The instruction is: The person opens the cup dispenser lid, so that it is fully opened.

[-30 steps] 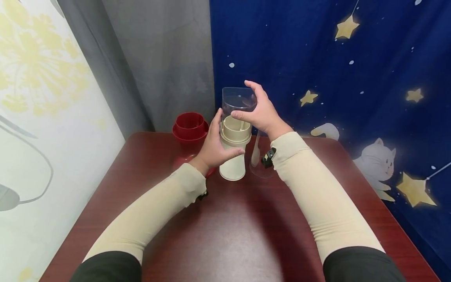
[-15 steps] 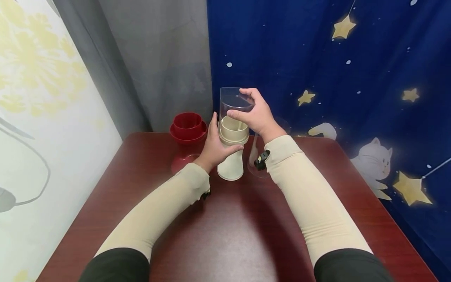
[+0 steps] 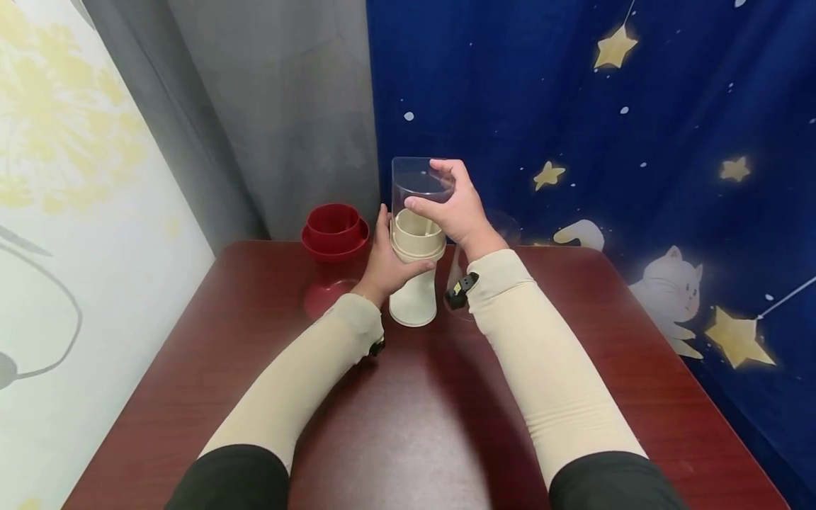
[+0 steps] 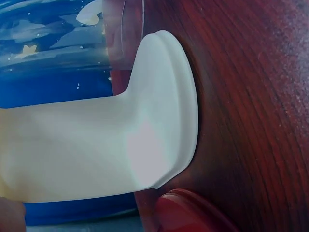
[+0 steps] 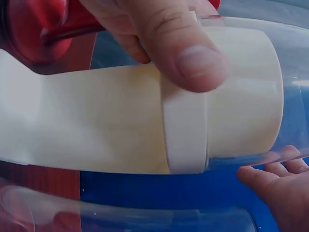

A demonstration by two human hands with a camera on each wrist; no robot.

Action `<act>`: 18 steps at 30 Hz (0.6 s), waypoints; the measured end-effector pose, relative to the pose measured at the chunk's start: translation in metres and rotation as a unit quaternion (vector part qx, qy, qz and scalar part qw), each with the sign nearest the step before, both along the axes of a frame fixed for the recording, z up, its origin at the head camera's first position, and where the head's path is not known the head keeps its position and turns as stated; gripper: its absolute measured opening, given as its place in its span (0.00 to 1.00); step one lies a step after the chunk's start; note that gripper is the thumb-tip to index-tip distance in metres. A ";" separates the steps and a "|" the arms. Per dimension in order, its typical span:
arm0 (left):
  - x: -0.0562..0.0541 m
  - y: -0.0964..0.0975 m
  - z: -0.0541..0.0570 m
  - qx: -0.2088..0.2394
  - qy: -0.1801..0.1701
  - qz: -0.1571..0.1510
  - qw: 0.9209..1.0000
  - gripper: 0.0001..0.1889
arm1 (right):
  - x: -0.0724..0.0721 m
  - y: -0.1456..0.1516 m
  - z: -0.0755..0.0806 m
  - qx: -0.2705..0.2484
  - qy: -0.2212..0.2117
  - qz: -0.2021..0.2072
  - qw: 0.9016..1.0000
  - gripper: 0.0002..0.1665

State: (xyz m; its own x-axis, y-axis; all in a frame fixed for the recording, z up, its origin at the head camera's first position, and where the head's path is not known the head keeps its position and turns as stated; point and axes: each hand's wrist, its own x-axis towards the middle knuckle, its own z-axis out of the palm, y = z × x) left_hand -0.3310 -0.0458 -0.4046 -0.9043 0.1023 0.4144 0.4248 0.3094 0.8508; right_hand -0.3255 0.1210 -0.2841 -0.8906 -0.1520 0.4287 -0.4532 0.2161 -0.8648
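Observation:
A white stand with a flared foot and cream collar stands upright at the table's back. A clear cylinder fits around the collar's upper ring, above its ledge. My left hand grips the stand at the collar, with the thumb across its front in the right wrist view. Higher up, my right hand holds the clear cylinder from the right, fingers near its top rim. In the left wrist view the stand's foot rests on the table.
Left of the stand is a red stand of similar shape, partly behind my left hand. A second clear cylinder stands to the right, half hidden by my right wrist. Grey and blue curtains hang behind the dark red table.
My right fingers have come down from above the rim and closed in on the clear cylinder. My left hand has shifted slightly at the collar. The whole view has drifted a little.

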 end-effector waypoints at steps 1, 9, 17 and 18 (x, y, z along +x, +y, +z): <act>-0.001 0.000 0.000 -0.001 0.000 -0.001 1.000 0.76 | 0.000 0.000 -0.001 -0.003 0.002 -0.002 1.000 0.48; -0.009 -0.002 0.001 0.022 0.012 -0.007 1.000 0.76 | -0.002 -0.006 -0.005 -0.027 0.016 -0.010 0.999 0.48; -0.013 0.001 -0.003 0.033 0.018 -0.012 0.999 0.76 | -0.003 -0.009 -0.010 -0.054 0.027 -0.019 0.998 0.47; -0.013 0.001 -0.004 0.032 0.019 -0.012 0.999 0.76 | -0.002 -0.010 -0.011 -0.059 0.028 -0.019 0.998 0.46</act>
State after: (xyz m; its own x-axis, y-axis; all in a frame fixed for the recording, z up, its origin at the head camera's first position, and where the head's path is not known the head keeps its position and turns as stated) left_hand -0.3437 -0.0447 -0.4081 -0.8855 0.0955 0.4548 0.4637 0.2445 0.8516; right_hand -0.3278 0.1111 -0.2949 -0.8692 -0.0650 0.4902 -0.4944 0.1323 -0.8591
